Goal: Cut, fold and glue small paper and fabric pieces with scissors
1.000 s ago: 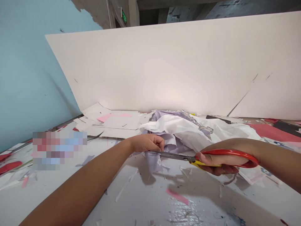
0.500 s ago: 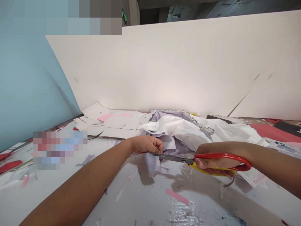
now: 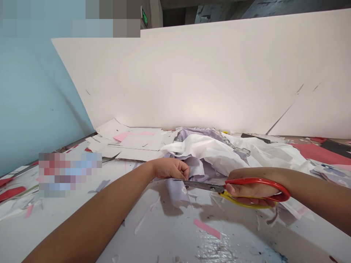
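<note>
My left hand (image 3: 172,169) is closed on an edge of lilac fabric (image 3: 177,191), part of which hangs down below the fist. In my right hand (image 3: 246,184) is a pair of scissors (image 3: 204,186) with one red and one yellow handle. Their blades point left and lie along the fabric just under my left fingers; the tips are hidden at the cloth. Behind both hands, a heap of white fabric (image 3: 208,148) and lilac cloth lies bunched on the table.
Cut white card sheets (image 3: 139,144) lie at the back left. A pink strip (image 3: 207,228) and several scraps are scattered on the white table (image 3: 153,244). Red material (image 3: 320,153) lies at the right. A tall white panel (image 3: 192,80) stands behind, beside a blue panel (image 3: 33,98).
The scissors have tilted slightly and their handles have shifted a little left and down. The hanging lilac piece has moved slightly. My left hand stays nearly in place.
</note>
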A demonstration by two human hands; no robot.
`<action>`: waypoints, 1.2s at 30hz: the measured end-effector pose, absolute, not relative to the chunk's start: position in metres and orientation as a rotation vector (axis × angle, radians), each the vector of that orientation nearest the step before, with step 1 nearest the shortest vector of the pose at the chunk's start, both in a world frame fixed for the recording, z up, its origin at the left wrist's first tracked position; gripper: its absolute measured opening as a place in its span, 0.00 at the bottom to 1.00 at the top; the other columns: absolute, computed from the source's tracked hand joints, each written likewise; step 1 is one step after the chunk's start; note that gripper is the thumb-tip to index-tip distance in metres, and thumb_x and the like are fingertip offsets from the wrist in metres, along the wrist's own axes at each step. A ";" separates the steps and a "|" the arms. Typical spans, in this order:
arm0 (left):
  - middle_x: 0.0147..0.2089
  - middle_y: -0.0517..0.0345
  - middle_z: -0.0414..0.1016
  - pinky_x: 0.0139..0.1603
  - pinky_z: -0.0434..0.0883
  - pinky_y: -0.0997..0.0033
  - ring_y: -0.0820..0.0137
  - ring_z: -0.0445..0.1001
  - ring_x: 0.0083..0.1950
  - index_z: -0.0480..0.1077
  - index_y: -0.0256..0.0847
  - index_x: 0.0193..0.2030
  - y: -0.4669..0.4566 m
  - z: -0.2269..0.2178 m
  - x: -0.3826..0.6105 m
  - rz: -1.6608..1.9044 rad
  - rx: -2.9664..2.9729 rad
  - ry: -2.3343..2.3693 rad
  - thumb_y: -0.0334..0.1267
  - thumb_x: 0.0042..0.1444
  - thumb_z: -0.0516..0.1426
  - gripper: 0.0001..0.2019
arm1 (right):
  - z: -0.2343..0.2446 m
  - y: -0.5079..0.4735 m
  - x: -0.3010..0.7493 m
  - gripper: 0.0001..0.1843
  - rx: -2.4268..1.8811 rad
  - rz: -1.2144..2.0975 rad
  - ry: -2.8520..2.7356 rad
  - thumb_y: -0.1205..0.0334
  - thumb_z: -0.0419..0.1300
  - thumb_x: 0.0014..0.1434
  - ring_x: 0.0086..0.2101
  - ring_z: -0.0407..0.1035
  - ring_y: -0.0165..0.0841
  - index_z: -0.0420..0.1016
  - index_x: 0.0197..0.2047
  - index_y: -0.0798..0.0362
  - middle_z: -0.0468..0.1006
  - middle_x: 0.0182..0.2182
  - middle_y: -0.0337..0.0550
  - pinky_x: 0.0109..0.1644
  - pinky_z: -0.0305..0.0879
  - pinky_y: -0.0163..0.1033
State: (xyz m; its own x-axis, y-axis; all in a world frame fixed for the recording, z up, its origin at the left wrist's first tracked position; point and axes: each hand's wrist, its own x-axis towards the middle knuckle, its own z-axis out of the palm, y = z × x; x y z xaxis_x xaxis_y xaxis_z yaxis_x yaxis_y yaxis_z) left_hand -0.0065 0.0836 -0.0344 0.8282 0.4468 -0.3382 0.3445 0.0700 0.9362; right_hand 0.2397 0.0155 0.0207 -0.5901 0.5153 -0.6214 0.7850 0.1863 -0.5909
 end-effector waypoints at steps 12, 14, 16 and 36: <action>0.21 0.66 0.66 0.18 0.56 0.81 0.81 0.61 0.19 0.66 0.37 0.22 0.082 -0.035 -0.003 0.062 1.545 0.669 0.33 0.37 0.61 0.07 | 0.043 0.004 0.228 0.30 1.342 -1.196 2.083 0.34 0.43 0.50 0.19 0.53 0.23 0.66 0.31 0.54 0.62 0.23 0.37 0.25 0.54 0.33; 0.20 0.66 0.65 0.18 0.56 0.80 0.81 0.60 0.19 0.66 0.37 0.22 0.081 -0.034 -0.003 0.057 1.552 0.683 0.34 0.36 0.62 0.08 | 0.045 0.003 0.224 0.31 1.352 -1.190 2.047 0.33 0.43 0.49 0.19 0.53 0.24 0.66 0.30 0.55 0.61 0.22 0.37 0.25 0.54 0.33; 0.20 0.67 0.65 0.18 0.56 0.81 0.81 0.59 0.19 0.66 0.37 0.23 0.081 -0.034 -0.002 0.054 1.562 0.697 0.35 0.35 0.63 0.09 | 0.046 0.005 0.220 0.32 1.335 -1.218 2.029 0.33 0.43 0.49 0.19 0.53 0.24 0.66 0.30 0.55 0.61 0.22 0.37 0.25 0.54 0.33; 0.18 0.67 0.60 0.16 0.51 0.79 0.81 0.55 0.18 0.64 0.38 0.22 0.081 -0.031 -0.002 -0.002 1.647 0.647 0.30 0.38 0.59 0.05 | 0.022 0.020 0.227 0.41 1.010 -1.796 1.808 0.32 0.35 0.51 0.12 0.56 0.24 0.71 0.26 0.61 0.57 0.14 0.33 0.16 0.56 0.31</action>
State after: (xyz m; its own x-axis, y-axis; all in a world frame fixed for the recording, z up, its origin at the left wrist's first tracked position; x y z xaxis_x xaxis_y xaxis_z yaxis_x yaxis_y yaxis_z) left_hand -0.0018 0.0806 -0.0313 0.8397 0.4069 -0.3596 0.4087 -0.0374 0.9119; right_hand 0.2272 0.0198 0.0215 -0.6598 0.2114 -0.7211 0.7225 -0.0853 -0.6861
